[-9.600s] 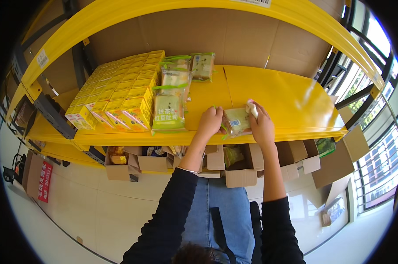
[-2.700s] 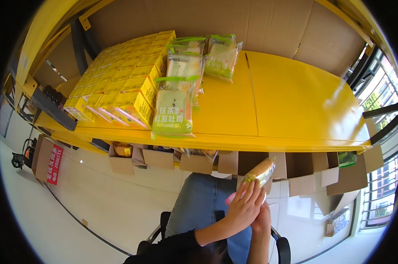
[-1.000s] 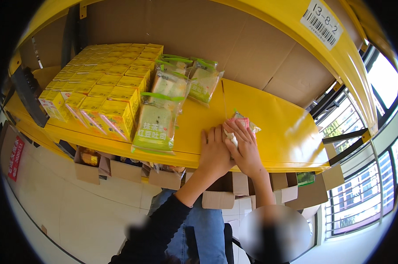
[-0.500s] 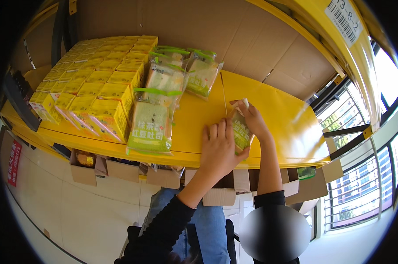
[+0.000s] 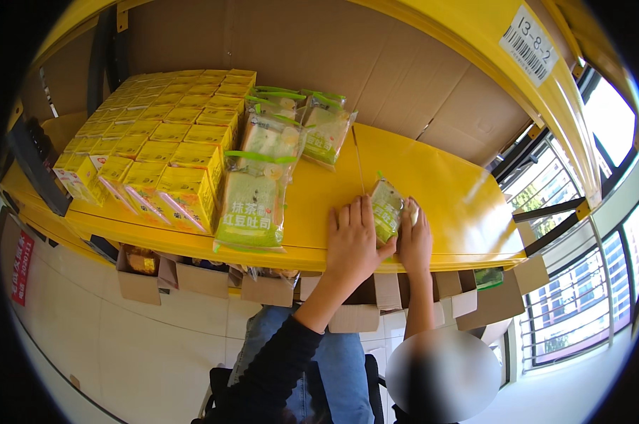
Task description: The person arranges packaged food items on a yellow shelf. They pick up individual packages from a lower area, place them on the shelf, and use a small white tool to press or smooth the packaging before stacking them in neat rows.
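While palm-down, left hand (image 5: pixel 352 240) wide against green packet (image 5: pixel 387 210), right hand (image 5: pixel 415 246) narrow around white wad (image 5: pixel 412 208)

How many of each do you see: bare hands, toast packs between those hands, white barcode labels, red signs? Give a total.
Bare hands: 2 (left hand, right hand)
Toast pack between them: 1
White barcode label: 1
Red sign: 1
Total: 5

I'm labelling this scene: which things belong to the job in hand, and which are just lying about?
Job in hand:
bread packet between left grip and right grip
white wad in the right grip
matching packets, probably
shelf underneath

Apparently lying about:
yellow boxes
cardboard boxes below
red sign
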`<action>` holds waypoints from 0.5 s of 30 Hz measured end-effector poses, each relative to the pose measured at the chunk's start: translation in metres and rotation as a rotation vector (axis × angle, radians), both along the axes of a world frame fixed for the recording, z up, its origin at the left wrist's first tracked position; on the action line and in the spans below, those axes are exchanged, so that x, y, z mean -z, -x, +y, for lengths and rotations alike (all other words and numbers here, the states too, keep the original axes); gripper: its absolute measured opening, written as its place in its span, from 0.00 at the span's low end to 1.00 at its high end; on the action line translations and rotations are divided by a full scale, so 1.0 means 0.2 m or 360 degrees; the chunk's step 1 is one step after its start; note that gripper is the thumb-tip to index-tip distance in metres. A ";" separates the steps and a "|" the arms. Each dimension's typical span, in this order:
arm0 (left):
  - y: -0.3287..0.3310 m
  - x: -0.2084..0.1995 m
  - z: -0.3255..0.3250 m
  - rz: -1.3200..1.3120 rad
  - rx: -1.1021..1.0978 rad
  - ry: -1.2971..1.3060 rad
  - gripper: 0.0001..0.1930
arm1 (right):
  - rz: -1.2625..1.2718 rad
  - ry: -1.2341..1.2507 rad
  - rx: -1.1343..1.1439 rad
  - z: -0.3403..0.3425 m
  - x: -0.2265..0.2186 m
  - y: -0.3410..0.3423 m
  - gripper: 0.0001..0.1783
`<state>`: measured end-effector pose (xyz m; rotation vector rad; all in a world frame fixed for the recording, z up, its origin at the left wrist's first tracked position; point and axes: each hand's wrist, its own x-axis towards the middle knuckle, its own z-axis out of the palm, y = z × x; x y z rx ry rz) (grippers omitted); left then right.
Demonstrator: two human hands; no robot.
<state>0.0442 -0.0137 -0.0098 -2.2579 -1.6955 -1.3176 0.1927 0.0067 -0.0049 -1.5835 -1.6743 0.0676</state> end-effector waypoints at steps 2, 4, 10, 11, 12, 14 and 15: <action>0.00 0.01 0.00 -0.0027 0.0030 -0.0003 0.45 | -0.0218 -0.0105 0.0066 -0.13 0.00 0.03 0.23; 0.02 0.01 0.01 -0.0076 0.0167 -0.0006 0.47 | -0.0100 -0.0047 -0.0008 -0.22 0.03 0.06 0.23; 0.13 0.03 0.04 -0.0079 0.0722 0.0065 0.49 | 0.0756 0.0072 -0.0183 -0.35 -0.03 0.18 0.23; 0.13 0.03 0.04 -0.0054 0.0737 0.0065 0.48 | 0.0744 -0.0001 -0.0224 -0.35 -0.04 0.22 0.23; 0.13 0.03 0.03 -0.0033 0.0758 0.0066 0.48 | 0.0729 -0.0073 -0.0256 -0.36 -0.05 0.24 0.23; 0.12 0.03 0.03 -0.0195 0.0783 0.0070 0.47 | 0.0696 -0.0214 -0.0323 -0.38 -0.04 0.28 0.23; 0.12 0.03 0.03 -0.0273 0.0796 0.0079 0.47 | 0.0684 -0.0279 -0.0354 -0.39 -0.03 0.30 0.23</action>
